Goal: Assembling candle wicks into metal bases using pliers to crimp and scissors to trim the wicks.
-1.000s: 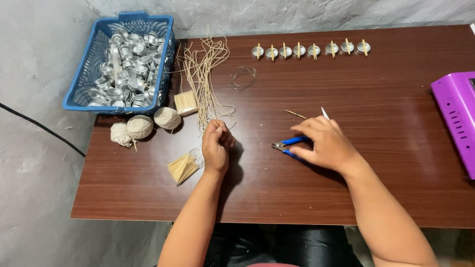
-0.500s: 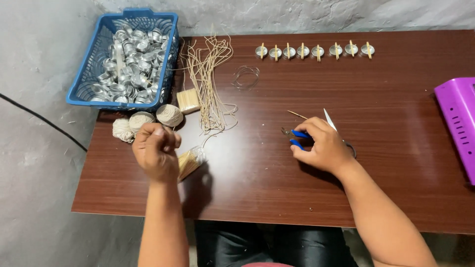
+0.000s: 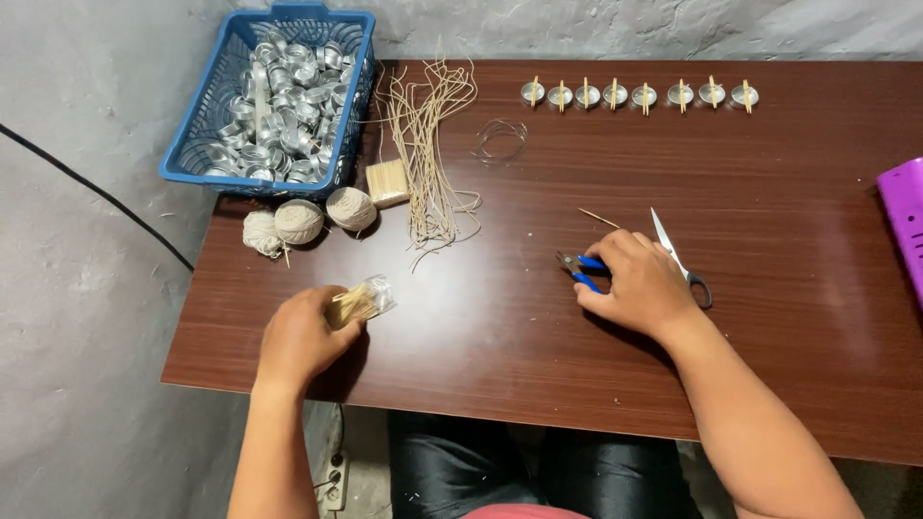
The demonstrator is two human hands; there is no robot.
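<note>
Small home craft workshop: dark wooden table [image 3: 769, 317] against rough plastered wall [image 3: 87, 269]; blue basket [image 3: 202, 163] of metal cups, twine balls [image 3: 300, 221], cut wicks [image 3: 428, 144], scissors [image 3: 678, 259].

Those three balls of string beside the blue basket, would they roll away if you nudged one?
Probably: the string balls are round and sit loose on the smooth table. They look light, being wound thread. A trailing loose end might drag and stop one soon.
</note>
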